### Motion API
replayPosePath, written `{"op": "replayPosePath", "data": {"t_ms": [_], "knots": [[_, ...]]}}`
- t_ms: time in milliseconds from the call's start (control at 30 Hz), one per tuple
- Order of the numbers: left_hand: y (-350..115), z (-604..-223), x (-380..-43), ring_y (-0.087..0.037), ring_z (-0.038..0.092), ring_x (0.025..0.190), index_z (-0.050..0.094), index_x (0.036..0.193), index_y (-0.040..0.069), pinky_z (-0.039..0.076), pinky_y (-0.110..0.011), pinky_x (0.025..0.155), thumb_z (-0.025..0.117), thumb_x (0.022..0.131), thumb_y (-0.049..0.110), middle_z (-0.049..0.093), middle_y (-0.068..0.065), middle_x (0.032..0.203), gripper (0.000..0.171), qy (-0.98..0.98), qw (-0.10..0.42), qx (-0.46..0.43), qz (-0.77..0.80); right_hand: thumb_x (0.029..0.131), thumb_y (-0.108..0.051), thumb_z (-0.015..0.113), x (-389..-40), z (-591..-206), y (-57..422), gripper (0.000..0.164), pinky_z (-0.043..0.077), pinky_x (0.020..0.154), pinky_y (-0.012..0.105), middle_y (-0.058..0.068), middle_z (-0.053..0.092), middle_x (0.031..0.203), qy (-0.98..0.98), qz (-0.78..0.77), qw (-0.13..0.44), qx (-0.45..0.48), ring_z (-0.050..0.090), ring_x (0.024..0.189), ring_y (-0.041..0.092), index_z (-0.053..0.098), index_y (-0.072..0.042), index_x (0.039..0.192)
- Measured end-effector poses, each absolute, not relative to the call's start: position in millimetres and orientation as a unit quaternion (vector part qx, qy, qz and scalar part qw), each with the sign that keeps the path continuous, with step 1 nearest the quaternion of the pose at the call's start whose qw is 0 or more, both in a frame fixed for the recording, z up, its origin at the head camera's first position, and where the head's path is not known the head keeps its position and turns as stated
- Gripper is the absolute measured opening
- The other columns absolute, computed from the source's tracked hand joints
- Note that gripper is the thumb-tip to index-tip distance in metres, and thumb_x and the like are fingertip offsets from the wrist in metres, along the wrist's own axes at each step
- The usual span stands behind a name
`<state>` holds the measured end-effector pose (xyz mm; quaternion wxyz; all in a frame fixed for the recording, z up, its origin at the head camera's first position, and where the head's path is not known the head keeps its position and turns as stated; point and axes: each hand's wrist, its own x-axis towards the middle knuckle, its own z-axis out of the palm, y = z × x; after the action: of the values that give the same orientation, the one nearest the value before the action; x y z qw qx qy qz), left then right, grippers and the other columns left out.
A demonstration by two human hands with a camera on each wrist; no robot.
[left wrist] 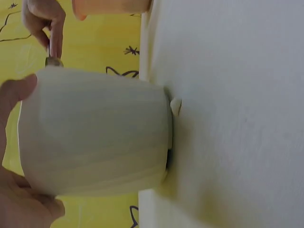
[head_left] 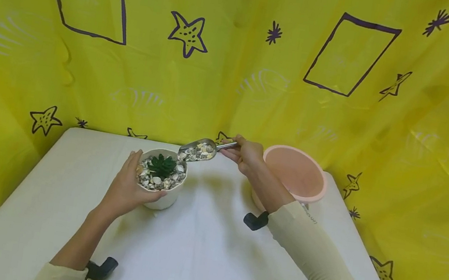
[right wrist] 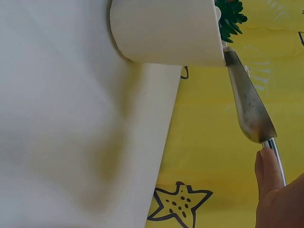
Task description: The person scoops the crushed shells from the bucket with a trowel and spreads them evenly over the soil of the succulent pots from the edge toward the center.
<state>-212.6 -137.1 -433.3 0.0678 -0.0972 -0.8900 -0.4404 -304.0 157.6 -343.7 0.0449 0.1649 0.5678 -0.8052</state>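
Observation:
A white pot point(head_left: 163, 200) stands on the table, holding a green succulent point(head_left: 162, 165) ringed by pebbles point(head_left: 156, 180). My left hand point(head_left: 126, 188) grips the pot round its rim, thumb at the near side and fingers at the far left. In my right hand point(head_left: 250, 156) is the handle of a metal scoop point(right wrist: 249, 104), held above the table to the right of the pot. Pebbles fill much of the scoop, and its tip meets the pot's right rim. In the left wrist view the pot point(left wrist: 99, 133) hides the plant and most of the scoop.
Behind my right forearm stands a pink bucket point(head_left: 319, 182) at the table's back right. A small pale pebble point(left wrist: 176, 106) lies on the white tablecloth point(head_left: 197, 253) by the pot's base. A yellow patterned curtain point(head_left: 224, 86) hangs beyond the table's back edge.

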Motion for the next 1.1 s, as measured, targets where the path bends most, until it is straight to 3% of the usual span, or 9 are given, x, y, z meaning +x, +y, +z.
{"op": "replayPosePath", "data": {"t_ms": [133,267,400,533,767,933,1100], "knots": [[-145,-433,-218,-0.053,0.014,0.154,0.015,0.165,-0.005,0.025,-0.075,0.115,0.095,0.077,0.037,0.012,-0.032,0.17,0.126,-0.886,0.041,-0.126,-0.443,0.113,-0.015,0.049,-304,-344,157,0.027,0.062,0.079,0.039,0.028,0.071,0.116,0.566,-0.807,0.044,0.163,0.078,0.077,0.027,0.056,0.011,0.122],[-148,-434,-221,-0.052,0.011,0.156,0.015,0.165,-0.003,0.023,-0.076,0.116,0.094,0.078,0.037,0.008,-0.03,0.171,0.124,-0.884,0.026,-0.142,-0.445,0.113,-0.014,0.05,-305,-344,157,0.026,0.062,0.078,0.038,0.019,0.073,0.097,0.564,-0.808,0.043,0.164,0.079,0.082,0.03,0.056,0.01,0.121],[-147,-434,-220,-0.051,0.009,0.156,0.01,0.166,-0.001,0.021,-0.076,0.116,0.093,0.079,0.037,0.004,-0.029,0.172,0.127,-0.883,0.018,-0.138,-0.448,0.113,-0.015,0.05,-305,-344,156,0.029,0.063,0.078,0.038,0.023,0.073,0.107,0.568,-0.805,0.045,0.167,0.073,0.103,0.038,0.055,0.011,0.125],[-139,-432,-212,-0.05,0.005,0.157,0.005,0.166,-0.003,0.022,-0.073,0.117,0.094,0.078,0.042,0.0,-0.028,0.172,0.134,-0.889,0.033,-0.114,-0.441,0.113,-0.015,0.049,-305,-344,156,0.032,0.063,0.078,0.038,0.028,0.069,0.122,0.569,-0.804,0.047,0.167,0.067,0.113,0.042,0.053,0.011,0.131],[-109,-424,-194,-0.047,-0.001,0.158,0.002,0.163,-0.01,0.023,-0.067,0.119,0.093,0.076,0.052,0.003,-0.033,0.17,0.14,-0.908,0.082,-0.01,-0.411,0.113,-0.016,0.05,-305,-344,155,0.035,0.063,0.077,0.036,0.031,0.064,0.136,0.571,-0.801,0.051,0.17,0.068,0.112,0.04,0.052,0.011,0.135],[-97,-425,-189,-0.053,0.002,0.156,0.003,0.161,-0.015,0.022,-0.066,0.121,0.093,0.074,0.053,0.004,-0.039,0.167,0.143,-0.908,0.084,0.047,-0.407,0.113,-0.017,0.05,-304,-345,155,0.037,0.063,0.077,0.036,0.03,0.062,0.139,0.572,-0.801,0.054,0.17,0.069,0.111,0.039,0.052,0.011,0.137],[-92,-431,-189,-0.056,0.009,0.154,0.005,0.161,-0.014,0.029,-0.068,0.118,0.094,0.073,0.053,0.006,-0.041,0.166,0.142,-0.901,0.092,0.069,-0.418,0.113,-0.017,0.05,-303,-344,155,0.037,0.063,0.077,0.037,0.032,0.059,0.141,0.573,-0.801,0.053,0.166,0.07,0.11,0.039,0.052,0.012,0.135]]}}
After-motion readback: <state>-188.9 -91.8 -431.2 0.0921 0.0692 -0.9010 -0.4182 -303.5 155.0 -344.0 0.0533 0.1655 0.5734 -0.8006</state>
